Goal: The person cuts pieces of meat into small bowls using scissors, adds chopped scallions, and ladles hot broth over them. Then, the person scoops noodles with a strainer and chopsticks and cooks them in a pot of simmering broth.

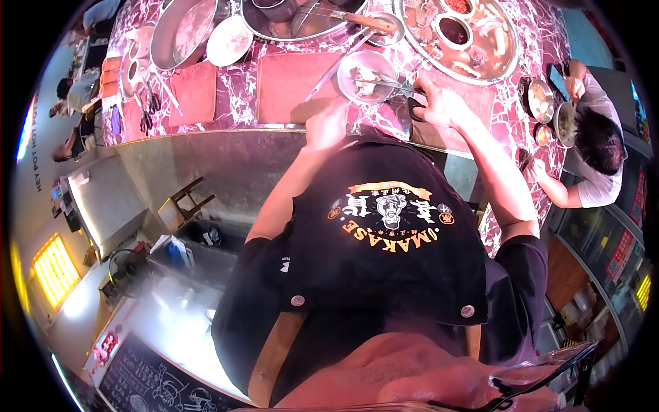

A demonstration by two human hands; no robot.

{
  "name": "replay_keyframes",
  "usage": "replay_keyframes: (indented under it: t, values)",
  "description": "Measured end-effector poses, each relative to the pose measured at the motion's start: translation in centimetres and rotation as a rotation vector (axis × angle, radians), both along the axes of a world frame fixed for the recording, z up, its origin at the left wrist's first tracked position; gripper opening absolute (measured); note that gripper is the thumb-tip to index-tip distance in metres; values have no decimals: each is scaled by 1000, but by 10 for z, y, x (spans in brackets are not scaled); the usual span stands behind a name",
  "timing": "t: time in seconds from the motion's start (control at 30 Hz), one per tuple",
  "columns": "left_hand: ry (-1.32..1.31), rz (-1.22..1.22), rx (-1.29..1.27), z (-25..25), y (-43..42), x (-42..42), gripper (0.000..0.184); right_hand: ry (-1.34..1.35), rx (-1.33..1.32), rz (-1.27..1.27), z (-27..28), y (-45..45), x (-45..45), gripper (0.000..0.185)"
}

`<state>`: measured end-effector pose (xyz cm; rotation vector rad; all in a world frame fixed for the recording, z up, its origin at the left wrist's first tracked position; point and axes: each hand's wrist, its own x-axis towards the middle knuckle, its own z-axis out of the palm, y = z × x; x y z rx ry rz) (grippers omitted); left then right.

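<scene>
My right hand [437, 104] is closed round the dark handles of a pair of scissors [392, 85]. The blades reach left into a pale bowl [345, 63] and meet a piece of whitish food [366, 84] inside it. At the bowl's lower left rim is my left hand [327, 126], with its fingers together against the bowl; bright light washes out the fingertips. A pair of long thin utensils [331, 73] slants across the table just left of the bowl.
Beyond the bowl stand a large pot [322, 34] with a wooden-handled strainer [367, 19] and a round tray [508, 69] of food and sauces. A white plate [229, 41] and a metal basin [159, 41] sit left. Another person [597, 137] sits at right by several bowls.
</scene>
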<state>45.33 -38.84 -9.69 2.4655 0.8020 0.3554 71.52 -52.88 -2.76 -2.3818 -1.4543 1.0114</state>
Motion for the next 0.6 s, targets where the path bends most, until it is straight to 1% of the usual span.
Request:
replay_keyframes:
  t: [0.17,0.27,0.3,0.4,0.43,0.53,0.57,0.6]
  values:
    - [-45,-22,13,-6,1,-3,23,47,109,53,-21,-12,16,40]
    - [-21,-13,-17,-12,0,-7,25,73,98,-34,-9,-25,20,33]
    - [-4,-8,-32,-11,0,-7,25,109,115,-41,-4,-30,20,40]
    - [13,0,-51,-8,0,-7,27,22,37,-92,8,-35,3,49]
    - [13,-3,-54,-8,0,-7,27,23,-53,-68,10,-30,-2,57]
    - [-26,-19,-76,-9,0,-6,27,-60,11,-60,0,-22,-22,55]
    - [-28,-16,-61,-8,0,-5,26,-81,107,-35,-19,-26,-23,54]
    - [-28,-12,-46,-6,1,-5,25,-55,90,-16,-22,-29,-19,54]
